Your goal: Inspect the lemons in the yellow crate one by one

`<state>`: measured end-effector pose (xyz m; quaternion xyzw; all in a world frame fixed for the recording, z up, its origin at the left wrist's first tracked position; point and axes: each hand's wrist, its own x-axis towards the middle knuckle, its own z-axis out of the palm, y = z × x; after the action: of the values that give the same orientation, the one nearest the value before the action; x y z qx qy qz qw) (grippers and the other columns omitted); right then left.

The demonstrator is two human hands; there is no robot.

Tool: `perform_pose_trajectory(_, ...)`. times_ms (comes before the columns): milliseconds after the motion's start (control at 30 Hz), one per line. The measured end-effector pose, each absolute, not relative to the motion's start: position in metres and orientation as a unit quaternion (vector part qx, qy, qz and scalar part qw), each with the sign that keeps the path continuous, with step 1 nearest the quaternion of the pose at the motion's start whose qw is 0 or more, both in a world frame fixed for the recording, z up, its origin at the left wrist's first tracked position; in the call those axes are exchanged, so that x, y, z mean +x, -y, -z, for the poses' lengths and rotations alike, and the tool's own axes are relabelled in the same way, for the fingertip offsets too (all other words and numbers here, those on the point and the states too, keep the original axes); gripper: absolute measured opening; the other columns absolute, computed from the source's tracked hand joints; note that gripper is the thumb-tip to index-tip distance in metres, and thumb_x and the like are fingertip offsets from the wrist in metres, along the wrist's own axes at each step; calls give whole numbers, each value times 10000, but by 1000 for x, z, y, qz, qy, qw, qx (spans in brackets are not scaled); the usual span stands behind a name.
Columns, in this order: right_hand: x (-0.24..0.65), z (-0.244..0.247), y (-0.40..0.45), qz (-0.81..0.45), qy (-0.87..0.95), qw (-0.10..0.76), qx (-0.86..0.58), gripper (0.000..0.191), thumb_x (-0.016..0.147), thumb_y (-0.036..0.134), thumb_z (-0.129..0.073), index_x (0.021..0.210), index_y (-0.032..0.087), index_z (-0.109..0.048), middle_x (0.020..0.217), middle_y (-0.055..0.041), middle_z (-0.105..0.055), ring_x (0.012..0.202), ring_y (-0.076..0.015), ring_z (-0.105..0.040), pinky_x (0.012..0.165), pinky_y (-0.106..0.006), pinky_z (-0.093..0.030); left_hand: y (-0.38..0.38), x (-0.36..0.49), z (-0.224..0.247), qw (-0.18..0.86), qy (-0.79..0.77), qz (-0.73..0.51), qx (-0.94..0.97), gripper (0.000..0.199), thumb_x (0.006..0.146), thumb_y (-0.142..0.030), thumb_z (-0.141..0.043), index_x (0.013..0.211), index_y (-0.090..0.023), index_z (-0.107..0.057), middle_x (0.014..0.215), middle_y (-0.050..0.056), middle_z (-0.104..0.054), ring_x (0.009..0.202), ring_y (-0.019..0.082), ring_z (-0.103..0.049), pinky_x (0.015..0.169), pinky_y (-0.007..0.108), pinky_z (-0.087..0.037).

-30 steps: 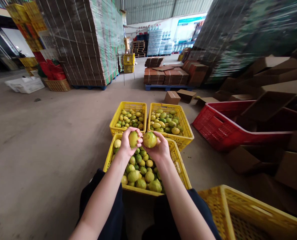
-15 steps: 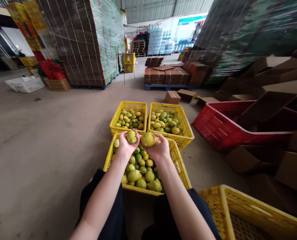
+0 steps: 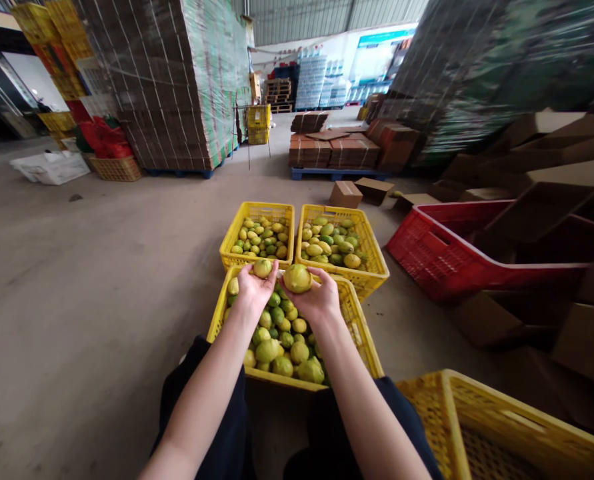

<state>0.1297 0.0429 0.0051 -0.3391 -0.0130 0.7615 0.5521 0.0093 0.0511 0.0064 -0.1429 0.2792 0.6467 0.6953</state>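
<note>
In my left hand (image 3: 255,291) a small yellow-green lemon (image 3: 262,268) rests on the fingers, with the palm turned up. My right hand (image 3: 323,298) grips a larger yellow-green lemon (image 3: 297,278) between thumb and fingers. Both hands are side by side above the far part of a yellow crate (image 3: 367,337), which holds many green and yellow lemons (image 3: 283,337). My forearms cover parts of its sides. Just beyond stand two more yellow crates, a left one (image 3: 225,243) and a right one (image 3: 377,260), each with lemons inside.
At the lower right is another yellow crate (image 3: 447,407), close to my leg. A red crate (image 3: 417,260) with cardboard in it stands to the right, amid loose boxes (image 3: 587,340). Ahead, flattened cartons (image 3: 354,153) lie on a blue pallet (image 3: 321,175). Wrapped stacks (image 3: 151,87) rise behind.
The lemon in my left hand sits slightly higher and lower in view behind the fingers, and that hand has opened out and turned a little. My right hand has barely moved.
</note>
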Motion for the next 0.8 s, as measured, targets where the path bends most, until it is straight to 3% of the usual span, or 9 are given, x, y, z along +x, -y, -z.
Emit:
perform_pose_trajectory(200, 128, -8, -42, -761, -12, 554, -337, 183, 748, 178, -483, 923, 165, -536, 674, -49, -633, 638, -202, -628, 637, -409, -607, -52, 12, -6, 707, -288, -630, -142, 305, 932, -226, -379, 1092, -56, -577, 902, 150, -661, 744, 182, -688, 524, 240, -595)
perform_pose_trajectory(433, 129, -6, -43, -766, -13, 554, -326, 224, 742, 189, -503, 963, 166, -535, 695, -55, -640, 683, -220, -652, 648, -411, -611, -52, 14, -9, 706, -298, -630, -127, 248, 942, -237, -388, 934, -92, -589, 699, 71, -607, 629, 141, -628, 494, 203, -563)
perform_pose_trajectory(800, 133, 2, -47, -776, 7, 548, -313, 190, 734, 194, -525, 917, 165, -569, 717, -72, -676, 712, -235, -677, 645, -406, -613, -50, 16, -14, 731, -306, -607, -64, 267, 954, -307, -429, 869, -101, -575, 750, 95, -609, 663, 139, -608, 521, 205, -540)
